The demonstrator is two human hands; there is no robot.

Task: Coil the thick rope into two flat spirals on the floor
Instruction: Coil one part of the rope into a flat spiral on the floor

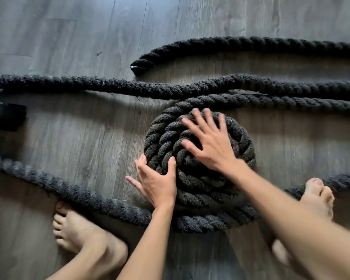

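The rope (117, 88) is thick, dark and fuzzy, and lies on a grey plank floor (69, 37). Part of it forms one flat spiral (170, 138) at the centre of the view, several turns wide. The right hand (208, 142) lies flat on top of the spiral, fingers (198, 118) spread and extended, gripping nothing. The left hand (158, 182) presses against the spiral's near-left edge: its thumb lies over the outer turn and its fingers run down the outside, curled loosely against the rope rather than closed around it. Loose rope surrounds the spiral on all sides. One run crosses the floor from the left edge to the right edge just beyond the spiral, touching its far side; a second run leaves the spiral's far edge toward the right. Farther out, the rope end (136, 66) lies free, with its run curving away to the right. A near run sweeps in from the left, passes under the left forearm and hugs the spiral's near edge. The left foot (75, 229) stands just beside this run; the right foot (317, 199) rests on rope at the right. A black object (6, 116), only partly visible, sits at the left edge, well apart from the spiral.
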